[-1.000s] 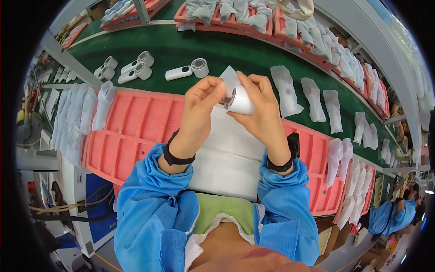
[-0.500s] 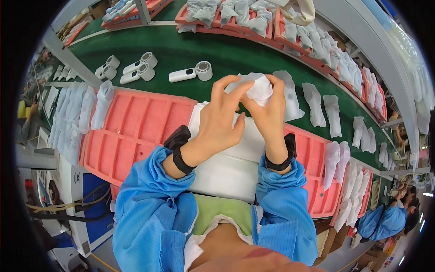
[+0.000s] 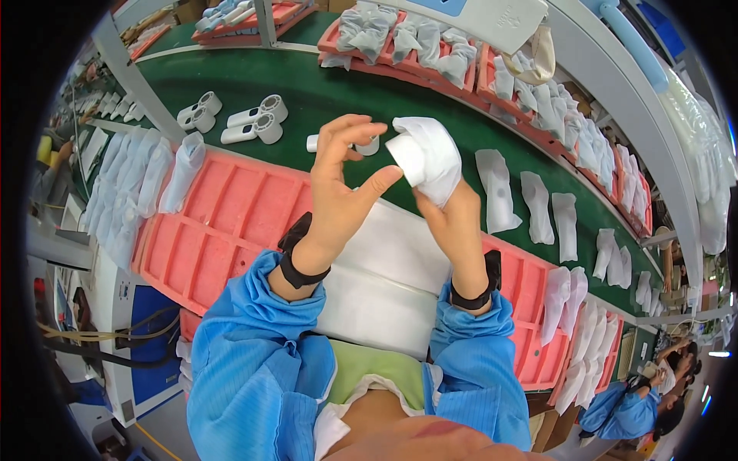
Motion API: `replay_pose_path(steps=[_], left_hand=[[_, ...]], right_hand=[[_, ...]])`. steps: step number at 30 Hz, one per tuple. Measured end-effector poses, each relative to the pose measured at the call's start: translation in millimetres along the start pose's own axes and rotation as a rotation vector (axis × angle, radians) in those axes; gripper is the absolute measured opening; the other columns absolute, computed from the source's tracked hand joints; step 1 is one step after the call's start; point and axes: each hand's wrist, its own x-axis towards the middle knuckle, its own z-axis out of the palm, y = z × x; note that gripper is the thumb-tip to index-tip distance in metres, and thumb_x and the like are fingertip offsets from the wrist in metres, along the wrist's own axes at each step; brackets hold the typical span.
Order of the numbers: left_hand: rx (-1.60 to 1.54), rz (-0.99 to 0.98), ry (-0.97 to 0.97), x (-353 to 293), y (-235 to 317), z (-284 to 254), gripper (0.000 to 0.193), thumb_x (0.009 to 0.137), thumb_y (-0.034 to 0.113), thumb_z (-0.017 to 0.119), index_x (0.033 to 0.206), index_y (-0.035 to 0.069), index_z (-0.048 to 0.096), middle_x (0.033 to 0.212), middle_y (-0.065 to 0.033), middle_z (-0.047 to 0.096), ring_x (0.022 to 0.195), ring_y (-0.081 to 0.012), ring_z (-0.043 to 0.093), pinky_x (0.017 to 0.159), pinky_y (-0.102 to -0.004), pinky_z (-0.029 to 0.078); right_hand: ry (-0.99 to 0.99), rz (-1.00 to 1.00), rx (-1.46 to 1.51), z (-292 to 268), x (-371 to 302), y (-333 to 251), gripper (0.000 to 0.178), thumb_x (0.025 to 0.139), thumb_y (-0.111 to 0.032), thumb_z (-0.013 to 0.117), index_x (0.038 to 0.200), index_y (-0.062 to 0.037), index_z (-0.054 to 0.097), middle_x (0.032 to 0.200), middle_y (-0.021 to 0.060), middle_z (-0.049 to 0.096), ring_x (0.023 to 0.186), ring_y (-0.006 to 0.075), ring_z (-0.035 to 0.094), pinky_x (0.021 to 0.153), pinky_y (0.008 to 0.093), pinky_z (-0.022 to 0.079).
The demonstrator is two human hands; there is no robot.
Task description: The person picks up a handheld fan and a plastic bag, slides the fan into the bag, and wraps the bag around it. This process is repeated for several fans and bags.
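In my right hand [image 3: 455, 219] is a white pouch [image 3: 438, 150] of thin, soft material, gripped from below. A smooth white rounded part [image 3: 405, 157] shows at its left-hand mouth; the rest inside is hidden. My left hand [image 3: 342, 173] is just left of it, fingers curved and apart, thumb tip close to the pouch's mouth. Beneath my hands is a stack of flat white sheets or pouches [image 3: 377, 296]. Behind my left hand, a white handheld fan [image 3: 369, 146] with a round head is partly covered.
More handheld fans [image 3: 257, 127] lie on the green work surface [image 3: 307, 77] at the far left. Wrapped pieces [image 3: 498, 192] lie to the right. Pink divided trays [image 3: 223, 223] flank the stack, with wrapped pieces at their ends. Loaded trays [image 3: 396, 69] line the back shelf. A person [image 3: 626, 407] is at lower right.
My left hand has moved left and opened away from the pouch. The pouch has turned, exposing the white part at its mouth. The whole view has shifted slightly.
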Motion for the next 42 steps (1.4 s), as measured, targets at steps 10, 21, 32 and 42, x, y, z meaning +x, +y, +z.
replay_pose_path(steps=[10,21,32,42], left_hand=[[0.545,0.401,0.131,-5.5,-9.0,11.0,0.022,0.072,0.014,0.08,0.088,0.008,0.068,0.121,-0.0107,0.052,0.106,-0.0234,0.054,0.082,-0.0334,0.044],[0.635,-0.292,-0.015,27.6,-186.3,-13.6,0.047,0.075,0.024,0.08,0.113,0.005,0.06,0.118,-0.0141,0.058,0.093,-0.0237,0.062,0.08,-0.0354,0.052],[0.29,-0.779,-0.639,29.5,-135.6,22.5,0.055,0.075,0.02,0.079,0.121,0.003,0.055,0.124,-0.0162,0.052,0.09,-0.0255,0.064,0.068,-0.0298,0.054],[0.529,-0.037,-0.657,-52.1,-33.7,83.7,0.032,0.074,0.024,0.078,0.097,0.008,0.062,0.1,-0.0122,0.053,0.07,-0.0289,0.062,0.062,-0.0387,0.051]], right_hand=[[0.024,0.061,-0.022,2.8,-4.2,-15.0,0.035,0.08,-0.011,0.071,0.11,0.0017,0.059,0.09,0.0169,0.066,0.075,0.0274,0.064,0.07,0.0325,0.049],[0.022,0.573,-0.329,-9.5,21.2,126.9,0.052,0.078,-0.023,0.074,0.12,0.0018,0.055,0.102,0.0225,0.067,0.093,0.036,0.065,0.082,0.0389,0.05],[-0.114,0.1,0.214,36.1,14.5,105.0,0.069,0.063,-0.013,0.08,0.124,0.0001,0.052,0.123,0.0233,0.058,0.111,0.0387,0.058,0.092,0.0391,0.049],[0.337,0.196,0.003,-50.3,16.7,65.3,0.055,0.061,-0.016,0.081,0.109,0.0005,0.058,0.094,0.015,0.067,0.085,0.0265,0.065,0.077,0.0373,0.051]])
